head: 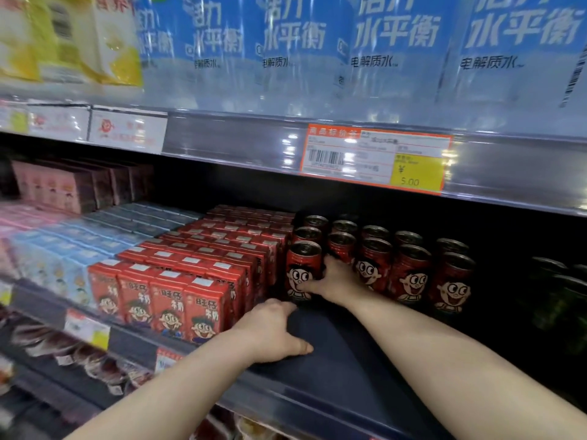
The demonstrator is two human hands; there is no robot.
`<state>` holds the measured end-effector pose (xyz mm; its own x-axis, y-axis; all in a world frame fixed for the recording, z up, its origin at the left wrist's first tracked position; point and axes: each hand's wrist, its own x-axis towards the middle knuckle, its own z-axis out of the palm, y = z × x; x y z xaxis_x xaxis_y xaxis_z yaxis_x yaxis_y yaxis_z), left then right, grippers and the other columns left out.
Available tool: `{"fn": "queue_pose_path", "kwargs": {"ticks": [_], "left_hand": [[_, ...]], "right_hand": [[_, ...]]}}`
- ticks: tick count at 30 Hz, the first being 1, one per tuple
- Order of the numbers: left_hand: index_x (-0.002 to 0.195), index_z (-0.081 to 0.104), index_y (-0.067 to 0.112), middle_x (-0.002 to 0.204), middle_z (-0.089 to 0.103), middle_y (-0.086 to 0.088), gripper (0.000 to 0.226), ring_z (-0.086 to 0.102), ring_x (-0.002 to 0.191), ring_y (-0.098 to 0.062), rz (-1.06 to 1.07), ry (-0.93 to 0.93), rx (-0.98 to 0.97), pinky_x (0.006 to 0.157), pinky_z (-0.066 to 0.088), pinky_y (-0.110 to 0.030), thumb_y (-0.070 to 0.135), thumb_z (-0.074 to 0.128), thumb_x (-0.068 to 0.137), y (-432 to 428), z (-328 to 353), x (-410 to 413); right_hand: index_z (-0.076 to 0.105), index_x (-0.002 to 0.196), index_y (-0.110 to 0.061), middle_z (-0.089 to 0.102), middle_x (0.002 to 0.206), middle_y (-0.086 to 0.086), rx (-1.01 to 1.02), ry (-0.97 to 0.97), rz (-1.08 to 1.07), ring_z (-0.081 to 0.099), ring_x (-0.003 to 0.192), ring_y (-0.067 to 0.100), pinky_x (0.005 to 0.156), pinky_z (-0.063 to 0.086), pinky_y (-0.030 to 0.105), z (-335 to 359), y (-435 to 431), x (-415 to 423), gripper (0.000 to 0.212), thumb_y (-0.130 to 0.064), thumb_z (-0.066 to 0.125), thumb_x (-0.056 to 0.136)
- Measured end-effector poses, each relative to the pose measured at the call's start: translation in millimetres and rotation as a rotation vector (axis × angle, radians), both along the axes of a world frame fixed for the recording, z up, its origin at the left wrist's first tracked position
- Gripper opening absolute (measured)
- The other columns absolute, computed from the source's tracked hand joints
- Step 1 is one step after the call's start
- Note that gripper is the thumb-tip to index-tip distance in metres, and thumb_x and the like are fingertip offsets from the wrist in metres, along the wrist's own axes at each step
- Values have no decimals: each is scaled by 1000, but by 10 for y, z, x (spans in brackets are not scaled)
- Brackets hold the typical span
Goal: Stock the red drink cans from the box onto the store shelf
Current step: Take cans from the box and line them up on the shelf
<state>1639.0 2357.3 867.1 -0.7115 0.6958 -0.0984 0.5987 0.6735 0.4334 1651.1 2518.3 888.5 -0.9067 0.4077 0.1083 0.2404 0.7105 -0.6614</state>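
Several red drink cans (409,271) with a cartoon face stand in rows on the dark middle shelf (343,354). My right hand (333,279) reaches in among them. Its thumb lies across the front left red can (301,265) and its fingers go behind that can, next to a second can that it partly hides. My left hand (273,331) rests palm down on the bare shelf floor in front of the cans, fingers spread, holding nothing. The box is not in view.
Red drink cartons (178,300) stand packed just left of the cans, with blue and pink cartons further left. Dark green cans (562,296) stand at the right. The upper shelf edge with an orange price tag (374,157) hangs low overhead, below blue water bottles.
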Motion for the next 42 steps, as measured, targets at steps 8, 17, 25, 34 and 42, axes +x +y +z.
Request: {"fn": "queue_pose_path", "kwargs": {"ticks": [8,17,25,34,42], "left_hand": [[142,41,23,149,33,-2,69,31,137,-18,-118,99,-108,113,28,-28,54,60,83,-67,4,18],[141,41,24,148,34,-2,69,32,137,-19,-118,117,-134,112,29,-29,54,60,82,-52,31,41],[140,43,23,146,37,-1,67,36,135,-18,-57,101,-138,112,31,-30,51,62,83,-61,46,94],[125,57,19,121,53,-3,44,52,114,-22,268,381,96,94,45,-33,42,56,87,-331,335,579],[131,48,18,130,47,-5,51,46,121,-27,598,468,-21,94,46,-42,41,52,86,-1416,439,740]], "right_hand": [[58,120,-12,64,122,6,-87,21,51,59,114,20,98,45,29,-13,19,-41,52,-18,80,73],[56,122,-19,62,125,2,-32,-36,-21,58,115,20,99,46,35,-64,-28,-96,57,-36,78,73],[48,130,-17,57,130,5,67,-72,0,55,118,23,96,45,32,18,1,59,59,-42,69,81],[37,139,-28,42,144,1,527,2,212,38,132,25,108,34,42,323,-294,570,56,-46,55,89],[36,141,-25,43,143,-1,587,188,505,36,133,23,111,28,41,537,-1185,837,57,-47,52,90]]}}
